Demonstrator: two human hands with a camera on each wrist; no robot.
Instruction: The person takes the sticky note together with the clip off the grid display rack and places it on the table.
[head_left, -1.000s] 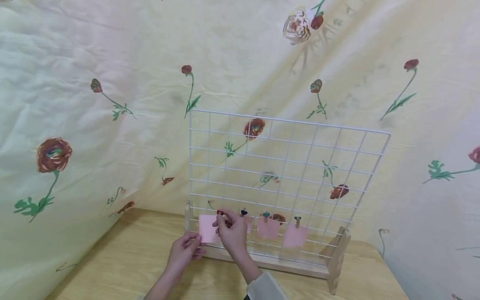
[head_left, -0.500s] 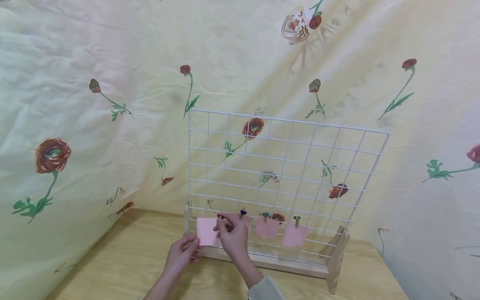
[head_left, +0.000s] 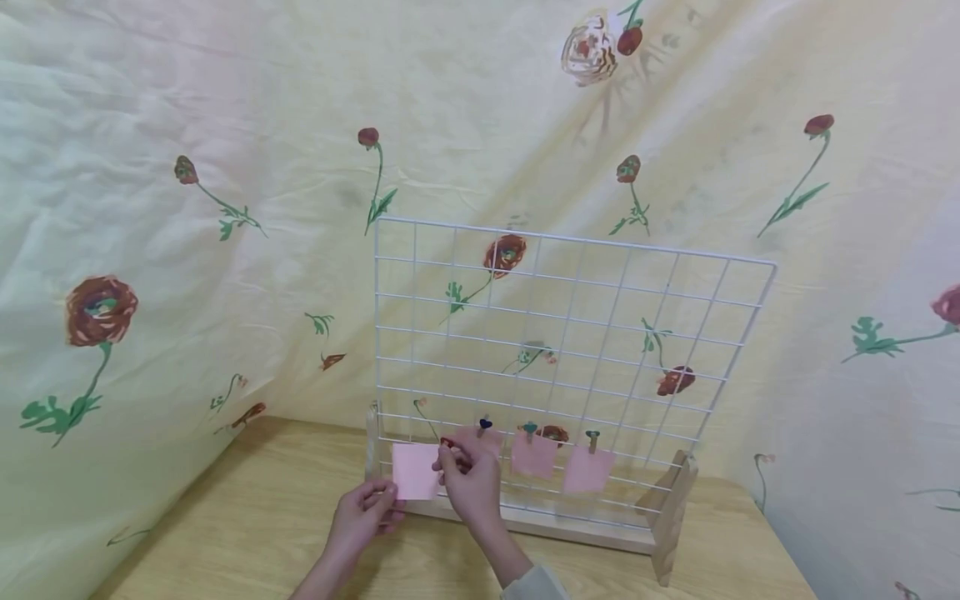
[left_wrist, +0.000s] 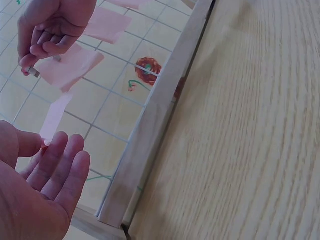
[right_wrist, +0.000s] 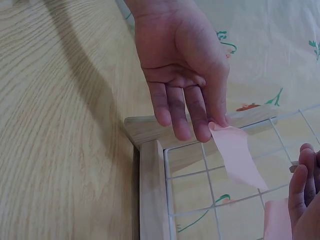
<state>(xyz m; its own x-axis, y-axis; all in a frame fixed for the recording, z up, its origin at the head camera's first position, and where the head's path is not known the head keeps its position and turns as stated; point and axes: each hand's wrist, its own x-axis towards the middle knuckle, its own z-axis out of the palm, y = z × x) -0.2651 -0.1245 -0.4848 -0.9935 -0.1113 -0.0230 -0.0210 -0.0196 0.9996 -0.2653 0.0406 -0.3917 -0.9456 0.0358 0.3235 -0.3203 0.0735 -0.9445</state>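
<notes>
A square pink paper note (head_left: pixel 415 472) is pinched at its lower left corner between the thumb and fingers of my left hand (head_left: pixel 358 517). In the left wrist view the note (left_wrist: pixel 56 117) is seen nearly edge-on in front of the wire grid. My right hand (head_left: pixel 472 483) is just right of the note and pinches a small clothespin (left_wrist: pixel 31 71) with a red end. Behind the hands stands a white wire grid (head_left: pixel 570 333) in a wooden base (head_left: pixel 570 532). Several pink notes (head_left: pixel 588 471) hang low on it from small clothespins (head_left: pixel 593 442) with coloured hearts.
The grid stand rests on a wood-grain tabletop (head_left: pixel 240 508), its right foot (head_left: pixel 675 517) jutting forward. Flowered cloth (head_left: pixel 300 167) surrounds the table at the back and sides.
Both hands have shifted slightly downward, and the pinched note has come down with the left hand. The hanging notes stay in place on the grid.
</notes>
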